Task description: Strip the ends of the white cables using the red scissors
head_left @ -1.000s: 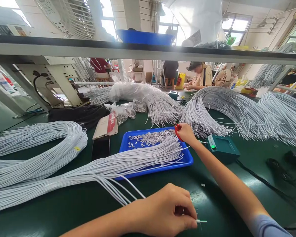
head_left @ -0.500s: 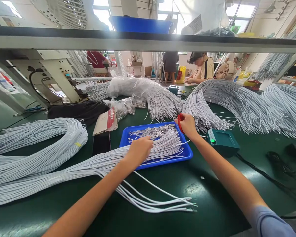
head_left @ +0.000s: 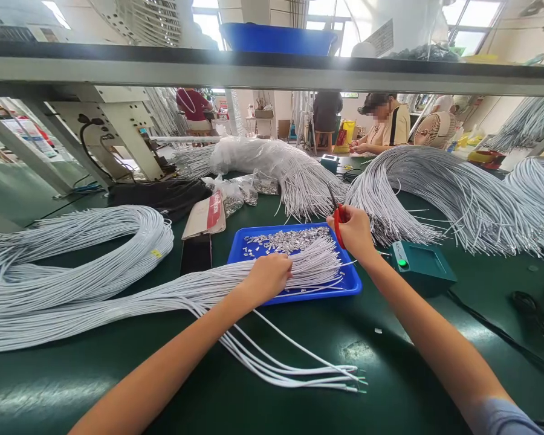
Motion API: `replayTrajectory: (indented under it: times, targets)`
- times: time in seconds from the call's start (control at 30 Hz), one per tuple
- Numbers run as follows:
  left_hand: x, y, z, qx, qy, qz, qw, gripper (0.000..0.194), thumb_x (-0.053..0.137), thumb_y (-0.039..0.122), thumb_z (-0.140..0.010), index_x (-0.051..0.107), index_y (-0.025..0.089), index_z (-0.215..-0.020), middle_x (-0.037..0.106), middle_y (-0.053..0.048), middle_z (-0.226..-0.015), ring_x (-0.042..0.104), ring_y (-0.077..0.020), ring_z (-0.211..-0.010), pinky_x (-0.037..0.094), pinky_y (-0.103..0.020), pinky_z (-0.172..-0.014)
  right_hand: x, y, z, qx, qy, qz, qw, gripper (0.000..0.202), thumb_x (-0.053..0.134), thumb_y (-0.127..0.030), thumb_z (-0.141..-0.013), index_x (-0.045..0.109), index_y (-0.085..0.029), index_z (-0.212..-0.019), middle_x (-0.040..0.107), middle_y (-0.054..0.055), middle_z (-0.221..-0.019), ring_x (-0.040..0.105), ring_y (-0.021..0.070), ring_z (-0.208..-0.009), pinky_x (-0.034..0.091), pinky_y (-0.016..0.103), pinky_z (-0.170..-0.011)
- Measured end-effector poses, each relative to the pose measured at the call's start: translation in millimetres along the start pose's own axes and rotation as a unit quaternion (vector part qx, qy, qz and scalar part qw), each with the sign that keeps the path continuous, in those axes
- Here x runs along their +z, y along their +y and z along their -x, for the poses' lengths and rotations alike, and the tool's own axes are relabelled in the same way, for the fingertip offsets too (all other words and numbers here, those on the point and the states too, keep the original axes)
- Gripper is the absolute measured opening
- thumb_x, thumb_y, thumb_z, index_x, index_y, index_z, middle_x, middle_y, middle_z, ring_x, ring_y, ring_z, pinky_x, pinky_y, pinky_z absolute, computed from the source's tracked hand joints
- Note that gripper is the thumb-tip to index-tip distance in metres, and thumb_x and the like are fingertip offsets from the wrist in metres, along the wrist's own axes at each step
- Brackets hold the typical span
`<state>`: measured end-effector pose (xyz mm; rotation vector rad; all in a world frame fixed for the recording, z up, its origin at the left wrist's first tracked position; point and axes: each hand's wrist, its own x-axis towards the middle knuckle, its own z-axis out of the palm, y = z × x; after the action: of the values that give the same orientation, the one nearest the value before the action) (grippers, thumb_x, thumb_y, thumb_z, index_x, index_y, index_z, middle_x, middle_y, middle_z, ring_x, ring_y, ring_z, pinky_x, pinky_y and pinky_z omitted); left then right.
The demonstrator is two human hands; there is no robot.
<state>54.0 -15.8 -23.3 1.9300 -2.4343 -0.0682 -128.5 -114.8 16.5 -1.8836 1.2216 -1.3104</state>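
Note:
A thick bundle of white cables (head_left: 163,296) runs in from the left and ends over a blue tray (head_left: 354,284). My left hand (head_left: 268,277) lies on the bundle with its fingers closed on some cables; the fingertips are partly hidden. In my right hand (head_left: 356,234) is a pair of red-handled scissors (head_left: 338,225), blades pointing up and away, beyond the cable ends at the tray's right side. Small silvery metal pieces (head_left: 290,240) are heaped in the back of the tray. Several separate cables (head_left: 290,377) with bared green tips curve toward the front.
Left stands a coiled cable bundle (head_left: 136,254); a phone-like black slab (head_left: 196,255) and cardboard piece (head_left: 205,216) lie behind. A green box (head_left: 424,266) with a lit button is right of the tray. More cable bundles (head_left: 453,187) fill the back, under a shelf edge (head_left: 272,75).
My view has turned slightly left, so everything sits further right. The scissors now show more of their blades and red handles. My left hand keeps its place on the cables.

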Motion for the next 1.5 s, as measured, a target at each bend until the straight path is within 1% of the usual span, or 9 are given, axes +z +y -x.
replayTrajectory:
  times: [0.1,0.27,0.43,0.53,0.6,0.77,0.93,1.07,1.5]
  targets:
    - [-4.2,1,-1,-0.022,0.029,0.020,0.999,0.016,0.045,0.015,-0.090,0.060,0.013,-0.084,0.066,-0.010,-0.092,0.063,-0.0239,-0.089,0.044,-0.031,-0.072,-1,-1,1,-0.007,0.009,-0.023,1.000,0.012,0.059,-0.025,-0.069,0.054,-0.017,-0.061,0.052,-0.002,-0.056,0.044,0.0123,-0.055,0.033,0.028,-0.056]
    - [-16.2,7,4,-0.072,0.079,0.105,0.989,0.021,0.037,0.023,-0.097,0.055,0.015,-0.088,0.065,-0.004,-0.074,0.060,-0.0192,-0.066,0.038,-0.029,-0.058,-7,-2,1,-0.029,0.086,-0.099,0.991,0.013,0.063,-0.027,-0.069,0.057,-0.017,-0.063,0.052,-0.003,-0.057,0.043,0.0109,-0.054,0.034,0.027,-0.055]
    - [-20.3,25,23,0.072,0.163,0.247,0.953,0.021,0.040,0.022,-0.097,0.057,0.015,-0.086,0.064,-0.002,-0.074,0.059,-0.0143,-0.066,0.040,-0.025,-0.061,-10,-6,2,-0.010,0.166,-0.221,0.961,0.016,0.069,-0.026,-0.065,0.056,-0.018,-0.062,0.049,-0.004,-0.054,0.038,0.0091,-0.047,0.029,0.025,-0.047]
    - [-17.0,29,26,0.148,0.211,0.205,0.944,0.022,0.042,0.023,-0.097,0.062,0.015,-0.091,0.066,-0.004,-0.083,0.061,-0.0149,-0.076,0.044,-0.025,-0.068,-10,-9,5,0.019,0.159,-0.268,0.950,0.016,0.070,-0.025,-0.065,0.056,-0.020,-0.060,0.052,-0.002,-0.055,0.039,0.0101,-0.046,0.027,0.026,-0.044]
    - [-13.8,26,21,0.130,0.234,0.125,0.955,0.023,0.044,0.025,-0.096,0.064,0.015,-0.094,0.066,-0.006,-0.090,0.061,-0.0184,-0.085,0.045,-0.028,-0.075,-8,-9,7,0.033,0.143,-0.285,0.947,0.016,0.071,-0.024,-0.065,0.056,-0.020,-0.060,0.055,-0.001,-0.057,0.039,0.0102,-0.046,0.026,0.025,-0.042]
    - [-12.3,5,6,-0.018,0.045,0.021,0.999,0.024,0.043,0.019,-0.093,0.064,0.015,-0.105,0.066,-0.009,-0.106,0.063,-0.0238,-0.097,0.047,-0.032,-0.076,-1,-7,13,0.062,0.115,-0.308,0.942,0.015,0.071,-0.022,-0.063,0.056,-0.020,-0.060,0.060,0.000,-0.063,0.043,0.0091,-0.047,0.030,0.024,-0.041]
    - [-30.0,-19,11,-0.013,-0.086,0.026,0.996,0.006,0.064,0.023,-0.078,0.068,0.018,-0.078,0.070,-0.004,-0.084,0.066,-0.0222,-0.081,0.045,-0.027,-0.063,3,-10,19,0.070,0.090,-0.324,0.939,0.014,0.071,-0.021,-0.061,0.058,-0.019,-0.060,0.060,0.001,-0.064,0.045,0.0104,-0.050,0.031,0.023,-0.039]
    - [-44.0,-31,16,-0.049,-0.179,-0.016,0.983,0.020,0.078,0.027,-0.062,0.066,0.017,-0.074,0.070,-0.005,-0.084,0.065,-0.0235,-0.079,0.044,-0.027,-0.062,0,-19,22,0.074,0.081,-0.325,0.939,0.011,0.071,-0.020,-0.061,0.060,-0.019,-0.061,0.060,0.001,-0.064,0.047,0.0107,-0.052,0.034,0.024,-0.041]
    - [-47.2,-34,16,-0.080,-0.156,-0.004,0.984,0.009,0.064,0.008,-0.069,0.065,0.016,-0.074,0.070,-0.007,-0.088,0.064,-0.0224,-0.085,0.043,-0.026,-0.065,-5,-32,29,0.043,0.023,-0.304,0.952,0.016,0.070,-0.029,-0.064,0.056,-0.020,-0.062,0.056,0.001,-0.066,0.050,0.0128,-0.061,0.039,0.026,-0.050]
